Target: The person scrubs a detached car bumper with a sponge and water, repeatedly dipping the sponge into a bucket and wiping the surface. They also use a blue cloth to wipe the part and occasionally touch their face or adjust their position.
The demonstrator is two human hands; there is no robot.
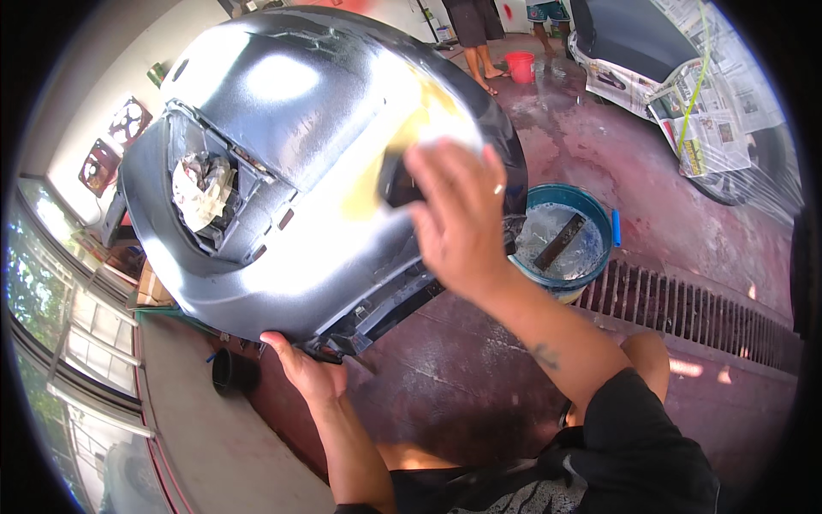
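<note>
A large silver-grey car bumper (300, 128) fills the upper middle, its paint scuffed and shiny, with a yellowish patch (407, 128) near its right side. My right hand (458, 210) is closed around a black sanding block (396, 178), which lies against the bumper beside that patch. The hand is slightly blurred. My left hand (308, 368) grips the bumper's near lower edge; its thumb shows outside, while the other fingers are partly hidden beneath. Crumpled paper (204, 190) sits in the bumper's left opening.
A teal bucket (591, 201) of cloudy water with a dark bar in it stands right of the bumper, by a floor grate (685, 308). A vehicle covered in newspaper (702, 111) is at far right. Two people's legs (479, 51) and a red bucket (520, 67) appear behind.
</note>
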